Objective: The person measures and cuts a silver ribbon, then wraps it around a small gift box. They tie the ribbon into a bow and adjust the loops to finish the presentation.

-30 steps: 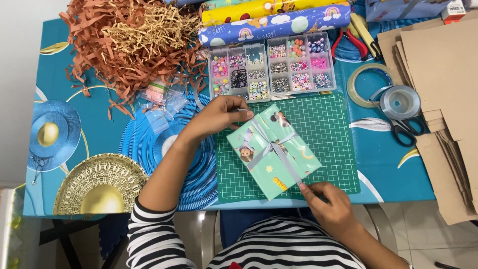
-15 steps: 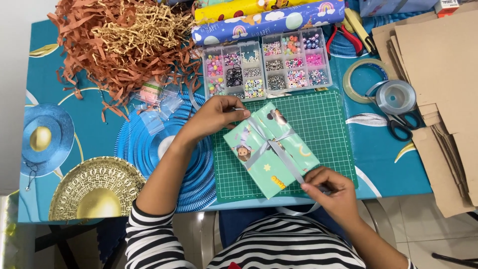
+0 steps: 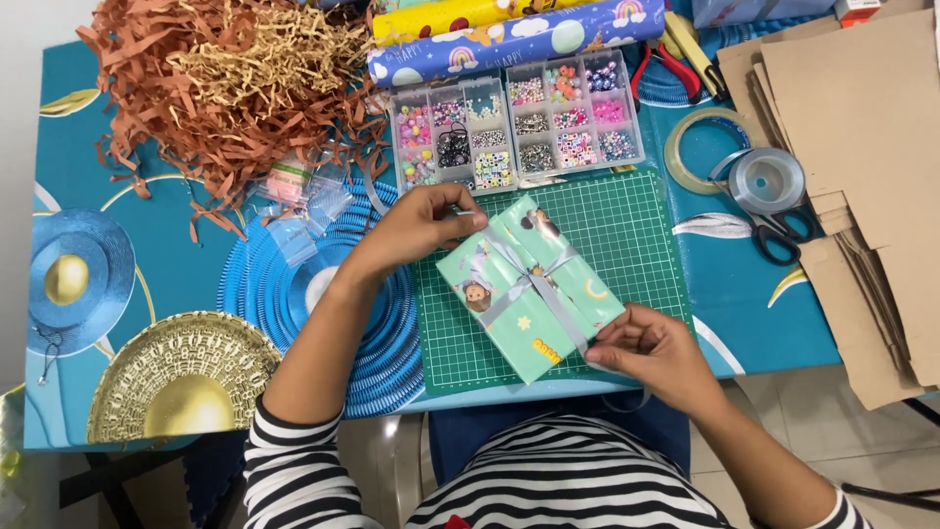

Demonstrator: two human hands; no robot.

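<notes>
Two hands point(image 3: 421, 227) point(image 3: 654, 351), one wrapped gift point(image 3: 529, 286), one ribbon point(image 3: 548, 294)

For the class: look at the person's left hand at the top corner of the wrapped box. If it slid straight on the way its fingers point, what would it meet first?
Probably the wrapped box with its silver ribbon: the left hand points right, its fingers already at that corner.

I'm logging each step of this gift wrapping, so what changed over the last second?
Little changed. The right hand drew slightly in along the silver ribbon at the near corner of the wrapped box. The left hand stayed pinching the ribbon at the far corner; the box stayed on the green mat.
</notes>
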